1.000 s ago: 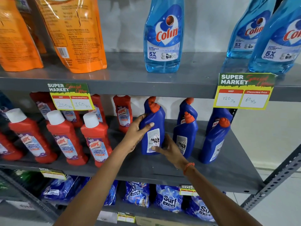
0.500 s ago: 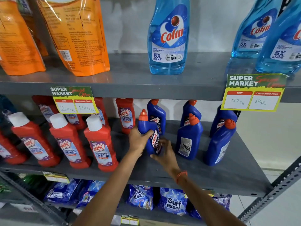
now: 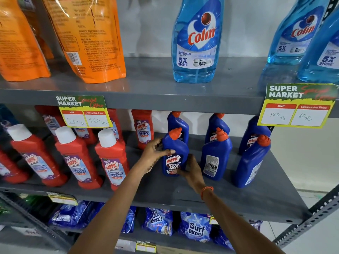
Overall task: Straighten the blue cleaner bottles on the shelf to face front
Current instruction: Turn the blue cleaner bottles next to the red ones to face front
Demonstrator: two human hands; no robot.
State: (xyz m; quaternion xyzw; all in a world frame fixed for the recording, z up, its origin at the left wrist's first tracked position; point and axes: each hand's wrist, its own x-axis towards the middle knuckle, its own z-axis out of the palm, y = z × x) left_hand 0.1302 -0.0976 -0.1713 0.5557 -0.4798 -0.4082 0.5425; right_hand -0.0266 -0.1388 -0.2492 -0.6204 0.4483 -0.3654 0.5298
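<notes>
Hands met on one blue cleaner bottle (image 3: 175,154) that stood upright on the grey middle shelf (image 3: 256,195). The left hand (image 3: 156,153) wrapped the bottle's left shoulder, thumb laid across the front just above the label; the right hand (image 3: 192,169) cupped the lower right side, fingers curled against the base. Both hands were thus closed around this bottle, whose "HARPIC" label faced the camera and whose orange cap (image 3: 175,133) leaned slightly to the right.

Directly behind the grip stood a second blue bottle (image 3: 178,123), mostly hidden. Just to the right of the right hand, a third blue bottle (image 3: 215,158) showed its white back label, not its front. Behind that one, a fourth blue bottle (image 3: 216,127) showed part of a red logo. Farther right of the grip, a fifth blue bottle (image 3: 252,162) leaned at the shelf's end with its label turned sideways, and a sixth (image 3: 252,134) stood behind it.

Left of the left hand, well apart from the held bottle, stood a row of red cleaner bottles (image 3: 111,162) with white caps. An orange wristband (image 3: 206,191) circled the right wrist. Above the grip, a yellow price tag (image 3: 83,111) hung from the upper shelf's edge.
</notes>
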